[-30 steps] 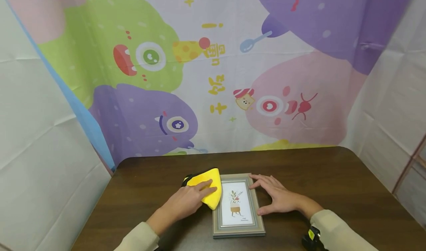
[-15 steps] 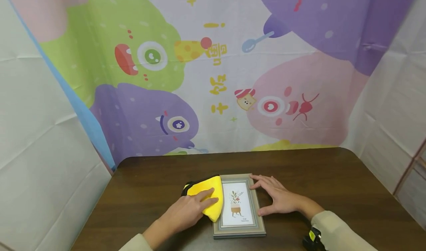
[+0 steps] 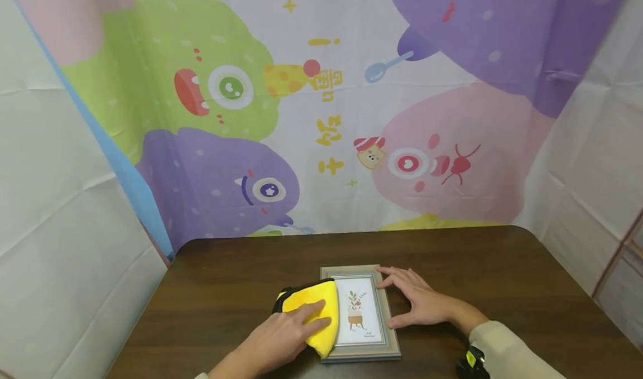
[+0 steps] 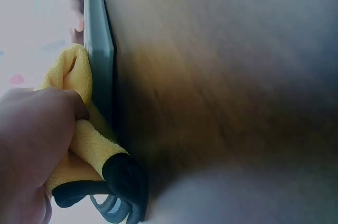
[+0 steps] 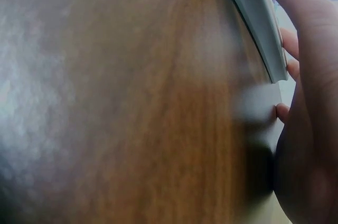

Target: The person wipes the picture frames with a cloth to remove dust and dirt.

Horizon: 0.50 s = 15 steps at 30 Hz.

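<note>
A picture frame (image 3: pixel 359 352) with a silvery-beige border lies flat on the dark wooden table, showing a plant-pot print. My left hand (image 3: pixel 281 334) holds a folded yellow cloth (image 3: pixel 303 296) with black edging, its index and middle fingers pressing it onto the frame's left side. In the left wrist view the cloth (image 4: pixel 94 142) is bunched between thumb and fingers beside the frame's edge (image 4: pixel 100 60). My right hand (image 3: pixel 427 302) rests at the frame's right side, fingers at the upper corner and thumb lower down the edge. The cloth hides the frame's left border.
The brown table (image 3: pixel 241 262) extends around the frame on all sides. Behind it hangs a curtain (image 3: pixel 331 200) printed with cartoon monsters, and pale sheets (image 3: pixel 65 228) close off both sides. A black device with a yellow mark (image 3: pixel 471 359) is at the right wrist.
My left hand has slid the yellow cloth down along the frame's left side, towards me, uncovering the top left corner. My right hand and the frame have stayed in place.
</note>
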{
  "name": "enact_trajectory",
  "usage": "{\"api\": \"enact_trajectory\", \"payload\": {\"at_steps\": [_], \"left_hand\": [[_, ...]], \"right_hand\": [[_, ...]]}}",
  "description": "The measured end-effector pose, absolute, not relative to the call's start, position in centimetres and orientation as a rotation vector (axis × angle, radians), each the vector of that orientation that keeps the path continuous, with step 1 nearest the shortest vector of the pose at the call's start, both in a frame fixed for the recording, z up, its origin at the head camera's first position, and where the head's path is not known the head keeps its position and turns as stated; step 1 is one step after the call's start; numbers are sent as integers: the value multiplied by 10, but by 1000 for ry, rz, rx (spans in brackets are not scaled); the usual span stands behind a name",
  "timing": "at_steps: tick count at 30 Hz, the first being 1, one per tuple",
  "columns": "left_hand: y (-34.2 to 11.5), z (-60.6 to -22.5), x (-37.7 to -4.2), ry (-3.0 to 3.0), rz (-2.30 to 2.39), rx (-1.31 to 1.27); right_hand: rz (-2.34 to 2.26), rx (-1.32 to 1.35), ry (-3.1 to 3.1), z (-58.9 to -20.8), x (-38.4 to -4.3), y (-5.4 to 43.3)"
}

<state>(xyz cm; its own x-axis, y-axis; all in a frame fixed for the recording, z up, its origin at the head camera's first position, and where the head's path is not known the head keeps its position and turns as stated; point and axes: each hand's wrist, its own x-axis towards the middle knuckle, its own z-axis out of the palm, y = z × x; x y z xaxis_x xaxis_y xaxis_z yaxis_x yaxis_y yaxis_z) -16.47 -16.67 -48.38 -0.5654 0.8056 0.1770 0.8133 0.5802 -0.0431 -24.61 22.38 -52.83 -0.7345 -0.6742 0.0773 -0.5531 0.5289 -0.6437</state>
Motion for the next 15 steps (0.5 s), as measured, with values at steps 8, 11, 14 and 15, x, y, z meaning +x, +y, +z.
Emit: {"api": "enact_trajectory", "payload": {"at_steps": [8,11,14,15], "left_hand": [[-167,-487,-154,-2501,-44,-1417],[-167,-488,-152,-2481,-32,-1419],[-167,-488,-151,-2499,-24,-1415],[-167,-488,-151,-2507,-25,-1413]], "right_hand": [[-991,-1047,2587,-527,-245,224],[-993,-1052,2583,-527,-245,223],[-994,-1056,2581,-527,-245,223],[-993,-1056,2581,-527,-245,223]]}}
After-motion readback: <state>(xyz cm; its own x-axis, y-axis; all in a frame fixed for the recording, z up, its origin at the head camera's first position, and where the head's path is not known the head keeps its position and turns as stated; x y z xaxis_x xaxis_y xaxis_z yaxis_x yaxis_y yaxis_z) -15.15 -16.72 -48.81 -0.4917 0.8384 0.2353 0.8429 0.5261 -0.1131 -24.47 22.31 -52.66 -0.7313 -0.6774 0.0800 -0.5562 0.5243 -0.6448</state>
